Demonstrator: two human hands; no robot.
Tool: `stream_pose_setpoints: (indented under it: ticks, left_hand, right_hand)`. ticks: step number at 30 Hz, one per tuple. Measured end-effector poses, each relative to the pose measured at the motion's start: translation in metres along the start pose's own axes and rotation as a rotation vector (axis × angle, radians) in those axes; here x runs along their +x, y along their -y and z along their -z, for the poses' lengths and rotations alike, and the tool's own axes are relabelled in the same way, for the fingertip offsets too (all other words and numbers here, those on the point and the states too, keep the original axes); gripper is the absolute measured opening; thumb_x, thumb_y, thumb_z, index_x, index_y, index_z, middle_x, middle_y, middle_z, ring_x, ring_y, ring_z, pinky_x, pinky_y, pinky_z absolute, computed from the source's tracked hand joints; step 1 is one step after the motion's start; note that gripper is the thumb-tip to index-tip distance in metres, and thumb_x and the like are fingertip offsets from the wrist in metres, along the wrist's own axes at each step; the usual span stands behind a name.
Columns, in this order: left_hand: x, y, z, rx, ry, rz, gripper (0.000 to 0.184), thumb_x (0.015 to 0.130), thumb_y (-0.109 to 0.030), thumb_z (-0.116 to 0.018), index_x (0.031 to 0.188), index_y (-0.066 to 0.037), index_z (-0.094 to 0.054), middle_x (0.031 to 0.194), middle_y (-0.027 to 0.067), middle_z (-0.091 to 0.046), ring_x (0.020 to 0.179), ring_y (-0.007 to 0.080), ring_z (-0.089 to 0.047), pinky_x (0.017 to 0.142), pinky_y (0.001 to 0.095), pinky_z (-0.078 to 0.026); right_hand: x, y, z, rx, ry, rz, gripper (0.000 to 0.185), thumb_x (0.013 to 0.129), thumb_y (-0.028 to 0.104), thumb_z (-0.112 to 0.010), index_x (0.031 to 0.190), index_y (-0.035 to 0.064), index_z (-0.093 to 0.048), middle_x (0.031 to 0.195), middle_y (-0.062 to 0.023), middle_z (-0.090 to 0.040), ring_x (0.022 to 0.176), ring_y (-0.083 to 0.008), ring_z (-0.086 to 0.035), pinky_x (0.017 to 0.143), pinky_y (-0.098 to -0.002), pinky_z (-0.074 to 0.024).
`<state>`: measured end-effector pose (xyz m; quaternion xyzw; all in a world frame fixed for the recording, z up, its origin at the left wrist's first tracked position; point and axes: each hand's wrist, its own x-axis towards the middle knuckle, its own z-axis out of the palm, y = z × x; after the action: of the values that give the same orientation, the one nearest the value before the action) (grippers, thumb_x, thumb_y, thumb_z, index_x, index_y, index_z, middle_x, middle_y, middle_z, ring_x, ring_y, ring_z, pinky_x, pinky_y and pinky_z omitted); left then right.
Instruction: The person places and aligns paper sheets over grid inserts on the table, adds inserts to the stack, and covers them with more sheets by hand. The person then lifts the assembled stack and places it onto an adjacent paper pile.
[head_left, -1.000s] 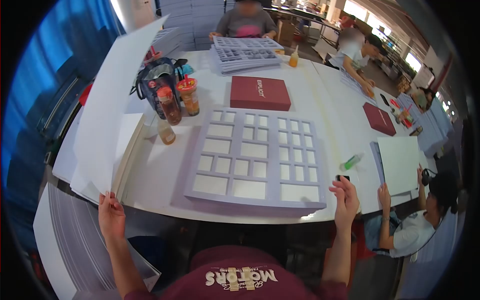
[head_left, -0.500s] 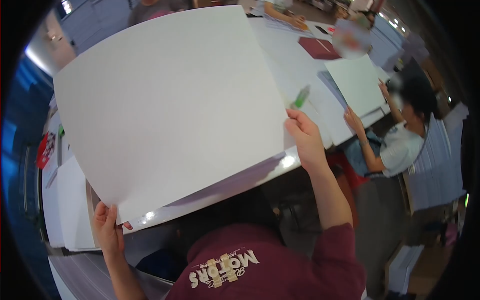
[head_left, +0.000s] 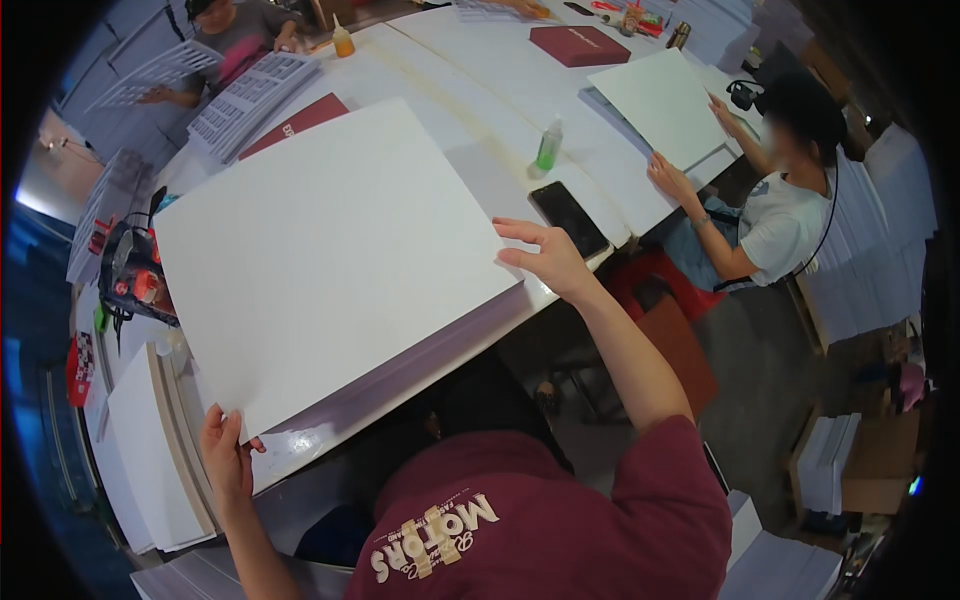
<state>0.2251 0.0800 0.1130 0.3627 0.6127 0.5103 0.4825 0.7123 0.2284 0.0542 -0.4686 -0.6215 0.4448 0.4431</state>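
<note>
On the head cam, a big blank white board [head_left: 340, 260] was at the near edge of the white table [head_left: 450, 75], lavender edge peeking out underneath. Left hand [head_left: 228, 455] had its near corner pinched. Right hand [head_left: 548, 258] was at the right edge, fingers slightly apart, couldn't tell if actually gripping. Black smartphone [head_left: 569, 218] lay just beside it, green-bottomed squeeze bottle [head_left: 549, 145] farther back.

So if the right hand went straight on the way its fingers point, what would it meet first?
The white sheet, most likely: the right hand has its fingertips right at the sheet's edge. Whether they would push against it or slide over the top is unclear.
</note>
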Motion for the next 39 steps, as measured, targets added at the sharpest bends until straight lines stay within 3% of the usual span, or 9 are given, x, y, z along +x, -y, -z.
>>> stream_pose_setpoints:
  ticks: [8,11,14,29,39]
  left_hand:
    - [0.009,0.0,0.001,-0.004,0.023,-0.027,0.018,0.096,-0.011,-0.058,0.112,-0.004,-0.059,0.085,0.0027,-0.066,0.056,0.0089,-0.059,0.047,0.0238,-0.05]
    - [0.01,0.001,0.0,-0.01,0.026,-0.032,0.018,0.096,-0.012,-0.059,0.112,-0.004,-0.059,0.085,0.0025,-0.066,0.057,0.0087,-0.059,0.047,0.0237,-0.05]
    - [0.01,0.001,-0.001,-0.004,0.007,-0.026,0.018,0.096,-0.012,-0.059,0.113,-0.005,-0.059,0.085,0.0022,-0.066,0.057,0.0087,-0.059,0.047,0.0236,-0.05]
    - [0.009,0.004,0.007,0.001,0.024,-0.017,0.017,0.096,-0.011,-0.058,0.112,-0.006,-0.058,0.09,0.003,-0.065,0.061,0.0104,-0.059,0.048,0.0254,-0.05]
    - [0.008,-0.003,-0.003,0.018,0.026,-0.002,0.015,0.098,-0.011,-0.056,0.111,-0.004,-0.056,0.089,0.004,-0.065,0.061,0.0101,-0.059,0.05,0.0251,-0.049]
  right_hand:
    - [0.002,-0.009,0.002,0.065,0.029,-0.047,0.045,0.082,0.017,-0.074,0.122,-0.0011,-0.065,0.13,-0.0161,-0.061,0.122,-0.0224,-0.056,0.106,-0.0345,-0.0378]
    - [0.001,-0.009,0.003,0.02,0.036,-0.05,0.044,0.083,0.018,-0.073,0.122,0.0,-0.065,0.126,-0.0128,-0.065,0.117,-0.0202,-0.058,0.103,-0.0342,-0.0382]
    - [0.001,-0.007,0.003,-0.017,0.024,-0.019,0.04,0.083,0.014,-0.071,0.121,0.001,-0.066,0.12,-0.0099,-0.068,0.109,-0.0164,-0.06,0.098,-0.0314,-0.0419]
    - [0.001,-0.007,-0.001,-0.01,0.039,-0.046,0.039,0.084,0.013,-0.069,0.12,0.0003,-0.066,0.115,-0.0095,-0.068,0.101,-0.015,-0.061,0.092,-0.0299,-0.0462]
    - [-0.002,-0.007,-0.004,0.012,0.03,-0.058,0.041,0.085,0.012,-0.069,0.124,-0.001,-0.063,0.115,-0.0089,-0.068,0.104,-0.0156,-0.061,0.093,-0.0304,-0.0464]
